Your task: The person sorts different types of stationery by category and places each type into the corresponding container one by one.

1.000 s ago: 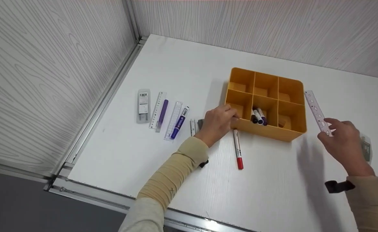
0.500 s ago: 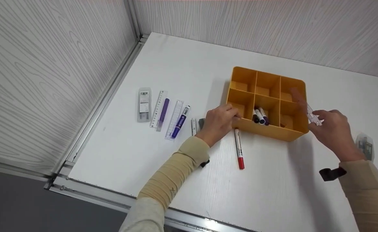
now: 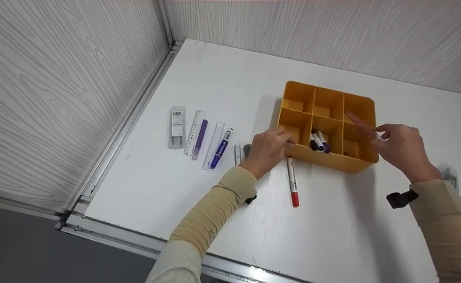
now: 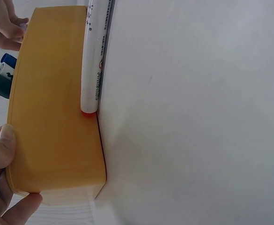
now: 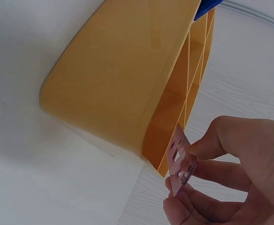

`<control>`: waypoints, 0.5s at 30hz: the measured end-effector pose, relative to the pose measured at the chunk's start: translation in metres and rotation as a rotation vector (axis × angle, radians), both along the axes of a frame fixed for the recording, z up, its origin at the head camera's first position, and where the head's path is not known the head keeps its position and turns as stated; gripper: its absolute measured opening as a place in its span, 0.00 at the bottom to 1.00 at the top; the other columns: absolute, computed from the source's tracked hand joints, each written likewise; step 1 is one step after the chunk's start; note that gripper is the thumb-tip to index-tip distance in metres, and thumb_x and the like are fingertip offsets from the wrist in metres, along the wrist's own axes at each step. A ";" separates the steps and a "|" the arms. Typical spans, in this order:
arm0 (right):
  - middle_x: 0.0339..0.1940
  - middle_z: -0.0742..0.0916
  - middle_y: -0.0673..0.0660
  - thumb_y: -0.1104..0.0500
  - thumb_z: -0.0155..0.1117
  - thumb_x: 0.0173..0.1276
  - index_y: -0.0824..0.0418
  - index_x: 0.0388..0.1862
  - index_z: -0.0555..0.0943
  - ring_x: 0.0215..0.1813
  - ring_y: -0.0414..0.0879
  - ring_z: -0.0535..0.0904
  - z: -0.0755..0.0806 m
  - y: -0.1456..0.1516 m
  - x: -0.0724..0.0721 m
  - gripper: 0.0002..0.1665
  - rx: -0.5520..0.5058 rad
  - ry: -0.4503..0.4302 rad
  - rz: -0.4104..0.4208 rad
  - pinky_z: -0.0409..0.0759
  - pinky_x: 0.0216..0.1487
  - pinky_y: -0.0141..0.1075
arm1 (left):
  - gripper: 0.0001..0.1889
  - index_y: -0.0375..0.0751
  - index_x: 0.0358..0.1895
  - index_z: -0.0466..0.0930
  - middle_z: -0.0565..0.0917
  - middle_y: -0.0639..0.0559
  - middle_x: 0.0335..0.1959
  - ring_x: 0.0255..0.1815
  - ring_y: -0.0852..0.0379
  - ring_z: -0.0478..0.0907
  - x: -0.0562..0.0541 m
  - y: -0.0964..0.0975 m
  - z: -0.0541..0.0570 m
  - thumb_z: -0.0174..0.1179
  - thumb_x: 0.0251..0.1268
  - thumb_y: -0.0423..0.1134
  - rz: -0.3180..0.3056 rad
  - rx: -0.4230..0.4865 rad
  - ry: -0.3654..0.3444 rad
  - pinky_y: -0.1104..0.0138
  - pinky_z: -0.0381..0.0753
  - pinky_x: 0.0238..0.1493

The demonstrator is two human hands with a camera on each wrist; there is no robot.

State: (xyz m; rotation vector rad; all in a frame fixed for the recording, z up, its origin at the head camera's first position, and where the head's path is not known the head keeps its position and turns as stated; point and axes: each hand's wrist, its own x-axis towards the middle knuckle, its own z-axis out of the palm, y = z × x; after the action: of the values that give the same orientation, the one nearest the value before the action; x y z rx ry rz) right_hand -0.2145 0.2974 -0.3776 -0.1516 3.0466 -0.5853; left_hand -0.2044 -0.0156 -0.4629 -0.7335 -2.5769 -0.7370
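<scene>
My left hand [image 3: 268, 151] grips the front-left rim of an orange six-compartment organizer box [image 3: 329, 160], thumb on the front wall. Between the thumb and fingers of my right hand [image 3: 403, 151] is a pinkish see-through stencil ruler [image 5: 178, 157] with cut-out shapes. It slants over the box's right side, its far end above the right-hand compartments and its near end partly covered by my fingers. Several markers [image 3: 320, 143] lean in the front middle compartment. A white marker with a red cap [image 3: 292, 182] lies on the table against the front of the box.
Left of the box lie a clear case [image 3: 177, 127], a ruler [image 3: 193, 133], a slim purple stick [image 3: 200, 137], another clear ruler [image 3: 213, 145] and a purple marker [image 3: 222, 148]. Another small case [image 3: 452, 177] sits partly behind my right wrist.
My right hand has carried the stencil ruler leftward from beside the box to over its right compartments. My left hand keeps its grip on the rim.
</scene>
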 end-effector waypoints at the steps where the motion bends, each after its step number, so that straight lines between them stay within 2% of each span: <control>1: 0.44 0.84 0.78 0.58 0.59 0.68 0.77 0.56 0.78 0.35 0.63 0.82 0.001 -0.001 -0.002 0.26 0.006 -0.015 -0.006 0.80 0.25 0.37 | 0.08 0.47 0.40 0.87 0.82 0.55 0.35 0.36 0.60 0.81 0.000 0.000 0.000 0.59 0.69 0.32 -0.002 0.002 -0.005 0.74 0.82 0.42; 5: 0.47 0.82 0.79 0.58 0.57 0.68 0.78 0.60 0.75 0.38 0.64 0.83 0.003 -0.004 -0.007 0.28 -0.006 -0.062 -0.024 0.85 0.30 0.44 | 0.07 0.47 0.40 0.86 0.82 0.55 0.34 0.35 0.60 0.81 0.000 0.000 -0.001 0.60 0.68 0.32 0.000 0.003 0.001 0.73 0.82 0.40; 9: 0.46 0.83 0.77 0.61 0.55 0.69 0.77 0.54 0.79 0.38 0.63 0.82 0.004 -0.007 -0.009 0.22 -0.050 -0.042 -0.011 0.82 0.29 0.33 | 0.07 0.48 0.39 0.86 0.82 0.55 0.34 0.34 0.59 0.81 -0.001 0.000 -0.001 0.60 0.67 0.32 0.003 -0.008 0.015 0.71 0.82 0.38; 11: 0.45 0.84 0.76 0.62 0.54 0.69 0.76 0.50 0.82 0.38 0.61 0.82 0.003 -0.010 -0.010 0.20 -0.057 -0.011 0.001 0.81 0.29 0.31 | 0.07 0.48 0.40 0.87 0.82 0.55 0.34 0.34 0.59 0.81 -0.001 0.000 0.000 0.60 0.67 0.32 0.003 -0.014 0.010 0.71 0.82 0.38; 12: 0.43 0.85 0.76 0.63 0.53 0.69 0.75 0.48 0.83 0.37 0.61 0.82 0.003 -0.012 -0.010 0.19 -0.057 0.007 0.007 0.82 0.30 0.32 | 0.07 0.48 0.40 0.87 0.82 0.55 0.34 0.34 0.59 0.81 -0.001 0.000 0.000 0.60 0.68 0.32 0.003 -0.016 0.006 0.72 0.82 0.38; 15: 0.42 0.86 0.76 0.63 0.54 0.71 0.76 0.47 0.84 0.38 0.63 0.83 0.000 -0.017 -0.012 0.18 -0.052 0.048 0.021 0.87 0.39 0.48 | 0.07 0.48 0.40 0.86 0.82 0.55 0.35 0.34 0.60 0.81 -0.001 -0.001 0.000 0.60 0.68 0.32 0.001 -0.018 -0.007 0.72 0.82 0.39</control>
State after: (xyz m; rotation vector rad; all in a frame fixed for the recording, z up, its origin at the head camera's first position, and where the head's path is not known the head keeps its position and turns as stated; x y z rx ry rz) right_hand -0.2263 0.2802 -0.3773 -0.2025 3.0727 -0.6692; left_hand -0.2049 -0.0161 -0.4626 -0.7369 -2.5931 -0.7185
